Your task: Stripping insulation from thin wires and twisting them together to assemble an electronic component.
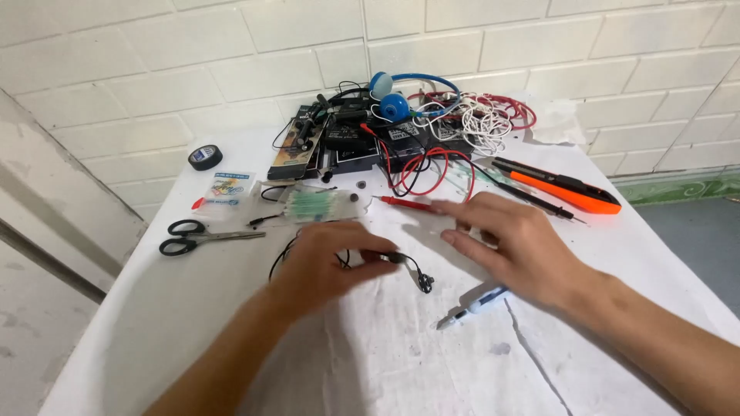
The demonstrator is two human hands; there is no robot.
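Nearest on the white-covered surface lies a small blue-and-white tool, partly hidden under the right wrist, its metal tip pointing near-left. Just beyond it, the left hand is closed around a thin black earphone cable: the fingertips pinch the cable, which runs right from them and ends in a small black earbud lying on the cloth. A loop of the same cable shows at the left of that hand. The right hand is released, fingers stretched out flat and pointing left, hovering just above the surface to the right of the earbud; it grips nothing, and whether it touches the cloth cannot be told.

Farther left lies a pair of black-handled scissors, blades pointing right. Beyond the left hand sits a clear packet of green-tipped cotton swabs, with a small clear bag to its left. A red probe lies just past the right hand's fingertips, and an orange-and-black utility knife rests to the far right.

Farther still, a roll of black tape stands alone at the left. Against the white tiled wall is a heap of black boxes, red and white wires, and blue headphones on top.
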